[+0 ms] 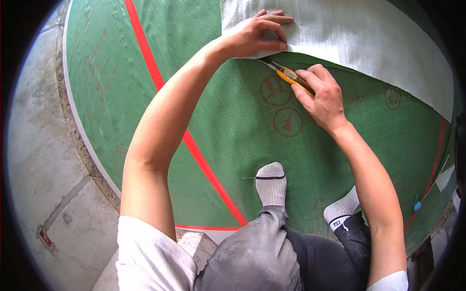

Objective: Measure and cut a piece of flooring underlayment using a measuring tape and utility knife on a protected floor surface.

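Note:
My left hand (255,35) is at the top of the head view, its thumb and index finger pinching the edge of a white woven-looking sheet (340,34). The other fingers rest over the sheet. In my right hand (323,94) is an orange and black utility knife (293,77) with a grey slider. Its blade end points up and left, right at the sheet's lower edge, close beneath my left hand; how far the tip goes under the edge is hidden. Beneath both lies a green textured floor covering (228,126) with printed red marks.
Red tape (194,145) runs slantwise across the green covering. My socked feet (271,182) are on it. Bare concrete (48,145) lies beyond its left edge. A small blue object (417,206) sits near the right edge, beside pale scraps (444,178).

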A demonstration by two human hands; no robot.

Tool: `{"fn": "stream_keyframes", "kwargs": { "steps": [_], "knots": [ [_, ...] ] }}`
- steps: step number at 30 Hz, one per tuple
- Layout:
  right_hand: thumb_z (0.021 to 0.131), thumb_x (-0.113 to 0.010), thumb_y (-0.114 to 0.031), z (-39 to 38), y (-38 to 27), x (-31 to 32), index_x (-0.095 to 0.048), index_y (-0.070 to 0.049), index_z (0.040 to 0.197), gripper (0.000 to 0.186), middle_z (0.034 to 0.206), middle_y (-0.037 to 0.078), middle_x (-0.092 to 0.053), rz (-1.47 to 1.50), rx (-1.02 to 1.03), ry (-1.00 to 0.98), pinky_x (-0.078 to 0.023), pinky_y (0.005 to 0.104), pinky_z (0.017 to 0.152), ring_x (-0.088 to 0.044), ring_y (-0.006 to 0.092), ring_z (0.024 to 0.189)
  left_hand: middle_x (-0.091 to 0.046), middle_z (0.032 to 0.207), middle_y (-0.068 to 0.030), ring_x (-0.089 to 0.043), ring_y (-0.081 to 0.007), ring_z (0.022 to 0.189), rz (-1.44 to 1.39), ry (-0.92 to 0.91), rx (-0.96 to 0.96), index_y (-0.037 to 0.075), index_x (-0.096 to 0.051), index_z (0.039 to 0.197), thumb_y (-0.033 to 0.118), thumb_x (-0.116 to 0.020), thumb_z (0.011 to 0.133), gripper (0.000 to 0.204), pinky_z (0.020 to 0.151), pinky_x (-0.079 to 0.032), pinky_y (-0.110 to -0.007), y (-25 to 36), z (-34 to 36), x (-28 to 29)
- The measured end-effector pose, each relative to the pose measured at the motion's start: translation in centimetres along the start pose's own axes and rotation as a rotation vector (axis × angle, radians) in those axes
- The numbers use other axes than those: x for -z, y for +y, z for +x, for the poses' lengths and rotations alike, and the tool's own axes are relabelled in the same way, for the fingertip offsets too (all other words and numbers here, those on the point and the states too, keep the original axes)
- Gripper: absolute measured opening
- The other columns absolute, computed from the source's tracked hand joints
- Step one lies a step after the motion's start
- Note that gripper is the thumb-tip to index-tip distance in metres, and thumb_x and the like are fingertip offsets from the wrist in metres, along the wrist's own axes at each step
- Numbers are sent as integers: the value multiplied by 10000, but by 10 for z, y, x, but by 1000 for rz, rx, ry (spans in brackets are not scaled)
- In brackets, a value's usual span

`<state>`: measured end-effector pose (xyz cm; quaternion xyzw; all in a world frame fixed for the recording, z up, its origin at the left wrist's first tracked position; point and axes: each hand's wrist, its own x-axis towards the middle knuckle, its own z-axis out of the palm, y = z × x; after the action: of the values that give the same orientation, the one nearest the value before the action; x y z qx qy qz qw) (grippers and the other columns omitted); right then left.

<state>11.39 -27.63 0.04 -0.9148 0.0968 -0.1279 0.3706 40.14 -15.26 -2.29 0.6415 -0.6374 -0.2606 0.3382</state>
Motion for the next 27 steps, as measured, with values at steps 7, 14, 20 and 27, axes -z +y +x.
{"fn": "stream_keyframes", "kwargs": {
  "steps": [7,14,20,27],
  "knots": [
    [958,-854,-193,19,2,2,-792,-40,1209,301,1059,111,-674,-40,53,-42,-574,471,921,-693,332,1009,-588,1725,-66,-342,-333,1722,42,57,-46,187,-844,1128,388,-842,1031,223,1429,-158,-580,-10,-1,-8],
    [967,-849,-192,31,1,-3,-796,-30,1220,306,1094,116,-687,-59,104,-42,-573,474,967,-695,337,1074,-570,1742,-61,-319,-332,1732,57,57,-53,205,-854,1143,392,-844,1031,218,1433,-143,-582,0,2,-3],
    [956,-859,-182,33,-3,-7,-795,-31,1218,309,1131,113,-691,-92,86,-54,-574,472,980,-688,337,1106,-455,1795,-207,-327,-454,1706,311,87,-103,138,-661,1574,342,-738,1084,536,1404,-208,-626,13,3,22],
    [937,-865,-172,34,-9,-11,-795,-30,1203,310,1126,101,-689,-165,112,-29,-579,468,974,-683,318,1092,-356,1848,-208,-275,-453,1726,447,-103,-84,165,-527,1713,489,-656,1104,702,1419,-184,-603,7,8,26]
  ]
}}
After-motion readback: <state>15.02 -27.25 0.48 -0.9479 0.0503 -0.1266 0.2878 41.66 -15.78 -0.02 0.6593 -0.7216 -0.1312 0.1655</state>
